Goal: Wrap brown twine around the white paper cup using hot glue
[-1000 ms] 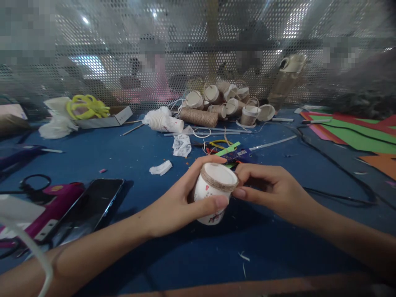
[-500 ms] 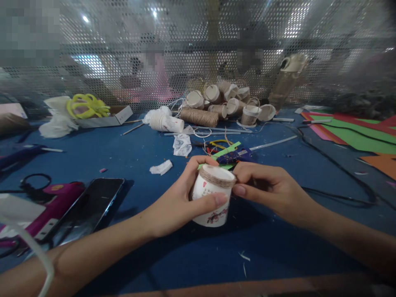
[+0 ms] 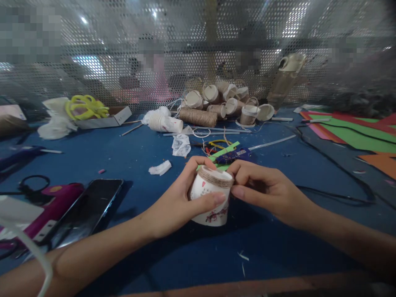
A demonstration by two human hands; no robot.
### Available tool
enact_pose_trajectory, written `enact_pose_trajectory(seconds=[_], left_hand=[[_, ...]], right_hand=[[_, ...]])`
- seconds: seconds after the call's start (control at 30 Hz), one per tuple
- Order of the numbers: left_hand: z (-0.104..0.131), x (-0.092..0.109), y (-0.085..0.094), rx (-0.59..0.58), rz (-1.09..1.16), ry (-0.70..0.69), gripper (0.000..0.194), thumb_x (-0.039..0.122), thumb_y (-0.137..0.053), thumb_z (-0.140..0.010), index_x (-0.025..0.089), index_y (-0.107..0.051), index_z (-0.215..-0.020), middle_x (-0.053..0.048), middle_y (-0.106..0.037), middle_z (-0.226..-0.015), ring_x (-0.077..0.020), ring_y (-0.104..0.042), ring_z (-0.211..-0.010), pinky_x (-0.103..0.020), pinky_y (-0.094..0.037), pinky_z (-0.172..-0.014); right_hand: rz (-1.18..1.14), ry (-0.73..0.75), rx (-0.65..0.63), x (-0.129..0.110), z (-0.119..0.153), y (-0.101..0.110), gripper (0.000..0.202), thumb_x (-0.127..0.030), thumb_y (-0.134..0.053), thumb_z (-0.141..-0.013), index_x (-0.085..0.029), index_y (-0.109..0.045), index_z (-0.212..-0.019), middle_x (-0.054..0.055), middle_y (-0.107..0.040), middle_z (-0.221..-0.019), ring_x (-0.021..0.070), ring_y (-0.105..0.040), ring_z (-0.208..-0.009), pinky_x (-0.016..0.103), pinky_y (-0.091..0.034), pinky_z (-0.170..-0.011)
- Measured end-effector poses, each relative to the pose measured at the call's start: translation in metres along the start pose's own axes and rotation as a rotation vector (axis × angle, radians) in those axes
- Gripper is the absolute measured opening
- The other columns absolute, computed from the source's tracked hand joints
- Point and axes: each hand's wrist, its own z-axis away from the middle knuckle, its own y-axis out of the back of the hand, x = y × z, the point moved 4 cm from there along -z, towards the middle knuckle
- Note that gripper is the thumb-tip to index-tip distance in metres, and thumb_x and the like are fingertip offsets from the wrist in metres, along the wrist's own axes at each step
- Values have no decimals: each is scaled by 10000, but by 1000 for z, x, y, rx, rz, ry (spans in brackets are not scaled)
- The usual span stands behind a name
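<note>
White cup point(image 3: 206, 188) at centre, over the blue table point(image 3: 148, 264), the left hand point(image 3: 173, 206) clamped round it! Twine work at the rim looks to be in hand: the right hand point(image 3: 272, 189) meets the twine band point(image 3: 213, 177), its pinch unclear. Next move seemingly calls for a steady cup, snug coils.

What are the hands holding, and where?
The left hand grips a white paper cup around its side. The right fingers pinch near its twine-wrapped rim.
</note>
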Motion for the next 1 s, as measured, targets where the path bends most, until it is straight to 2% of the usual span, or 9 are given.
enact_pose_trajectory(seconds=[0.17, 0.53, 0.7, 0.83, 1.0], left_hand=[[-1, -1, 0, -26, 16, -14, 416, 405, -768, -865, 276, -431, -1071, 30, -600, -933, -129, -569, -776, -231, -498, -677], [-2, 0, 0, -58, 39, -8, 416, 393, -762, -876, 275, -415, -1072, 39, -588, -916, -117, -573, -757, -218, -488, -669], [0, 1, -1, -47, -24, 18, 409, 413, -727, -896, 279, -400, -1102, 32, -597, -920, -154, -618, -785, -260, -487, -690], [0, 3, 0, -18, -104, 30, 361, 409, -685, -926, 281, -440, -1158, 40, -571, -932, -142, -579, -818, -254, -462, -727], [-2, 1, 2, -32, -131, 49, 457, 410, -725, -899, 294, -435, -1234, 36, -573, -973, -146, -569, -870, -253, -480, -767]], right_hand=[[-13, -1, -16, 3, 1, -1, 280, -311, -626, -961, -204, -534, -719, 32, -591, -959, 161, -559, -859, 298, -454, -767], [16, 3, -22, 0, 1, 0, 274, -303, -612, -979, -206, -522, -739, 13, -565, -931, 145, -536, -843, 281, -434, -764], [25, 27, -21, 2, 1, 1, 245, -311, -617, -981, -209, -554, -768, 5, -572, -928, 128, -540, -825, 250, -434, -725], [46, 37, -7, 2, 0, 1, 209, -303, -606, -989, -217, -578, -801, 1, -577, -930, 123, -553, -818, 240, -446, -714], [135, 102, 49, -4, 0, 4, 178, -296, -611, -982, -229, -611, -818, -3, -612, -930, 127, -583, -836, 237, -463, -719]])
